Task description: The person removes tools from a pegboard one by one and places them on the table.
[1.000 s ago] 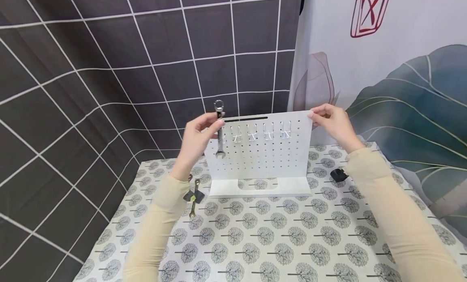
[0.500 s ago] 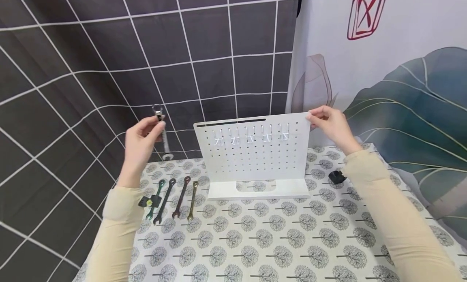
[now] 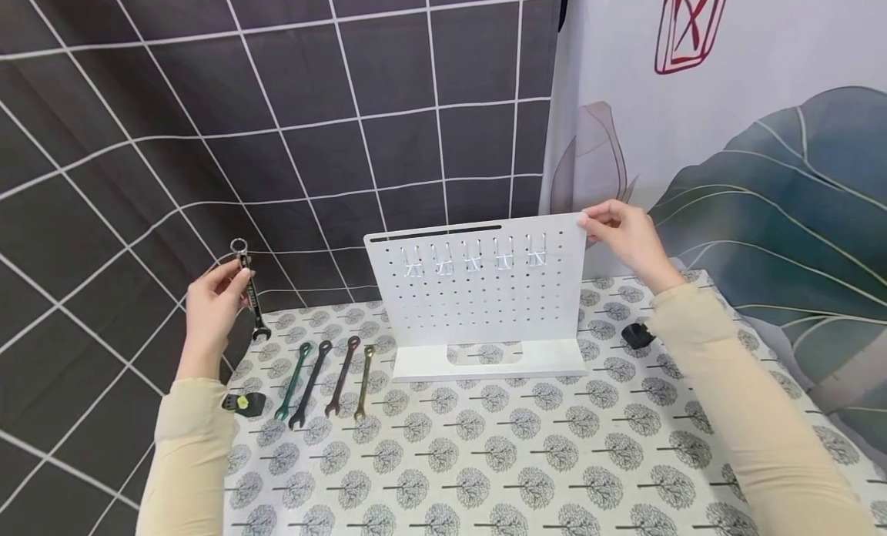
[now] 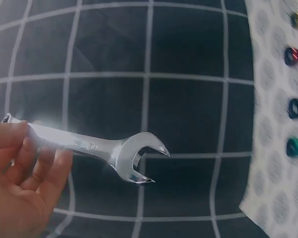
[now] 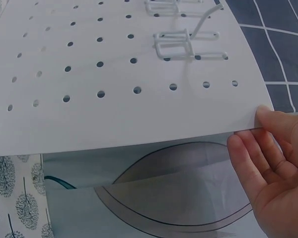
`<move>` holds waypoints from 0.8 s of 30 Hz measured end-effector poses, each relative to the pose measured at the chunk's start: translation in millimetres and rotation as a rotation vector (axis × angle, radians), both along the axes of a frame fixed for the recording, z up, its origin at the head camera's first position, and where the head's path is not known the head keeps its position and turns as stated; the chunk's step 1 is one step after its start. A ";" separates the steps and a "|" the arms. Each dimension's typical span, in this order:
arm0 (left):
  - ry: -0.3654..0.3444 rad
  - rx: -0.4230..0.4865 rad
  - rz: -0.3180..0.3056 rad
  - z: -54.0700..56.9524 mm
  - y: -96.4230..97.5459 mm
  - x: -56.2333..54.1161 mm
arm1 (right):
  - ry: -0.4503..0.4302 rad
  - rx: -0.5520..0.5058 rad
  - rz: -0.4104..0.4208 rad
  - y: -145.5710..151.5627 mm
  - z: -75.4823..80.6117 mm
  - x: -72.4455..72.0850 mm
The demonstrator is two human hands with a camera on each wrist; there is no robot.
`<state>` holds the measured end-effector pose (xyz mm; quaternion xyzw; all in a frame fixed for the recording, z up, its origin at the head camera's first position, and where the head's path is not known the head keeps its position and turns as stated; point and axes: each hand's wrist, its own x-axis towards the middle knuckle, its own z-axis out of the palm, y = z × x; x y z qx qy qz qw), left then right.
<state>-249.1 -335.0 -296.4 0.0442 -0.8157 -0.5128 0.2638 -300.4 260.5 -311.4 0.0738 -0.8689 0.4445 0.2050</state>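
Observation:
My left hand [image 3: 212,305] holds a silver combination wrench [image 4: 84,143] between thumb and fingers, ring end up and open end down in the head view. It is raised at the left, above the table's far left side. With thumb and fingers my right hand [image 3: 624,234] pinches the upper right corner of a white pegboard [image 5: 154,119]. The board stands upright on its flat base. Along its upper part runs a row of wire hooks [image 3: 473,257], all bare. Left of the board lie a green wrench [image 3: 294,383], a black wrench [image 3: 309,385], a dark red wrench [image 3: 343,377] and a gold wrench [image 3: 364,383].
A tree-patterned cloth covers the table [image 3: 443,459]. Behind and to the left hangs a dark curtain [image 3: 305,82] with white grid lines. A pale curtain with leaf prints [image 3: 783,197] hangs at the right. Black wrist camera mounts [image 3: 637,336] show by the sleeves.
My left hand has carried the silver wrench from in front of the board's left edge out to the left and lower, uncovering the wrenches on the table. My right hand stays on the corner.

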 end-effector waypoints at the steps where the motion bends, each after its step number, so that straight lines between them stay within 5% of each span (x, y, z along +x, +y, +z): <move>1: -0.016 -0.010 0.002 -3.3 -4.3 -0.1 | 0.002 -0.002 0.001 0.0 0.3 -0.2; 11: -0.198 -0.156 0.031 -53.2 -39.0 -0.9 | -0.007 0.002 0.001 -1.6 1.2 1.0; 24: -0.353 -0.274 0.081 -107.1 -53.7 1.0 | -0.007 -0.015 0.002 -3.2 3.2 4.2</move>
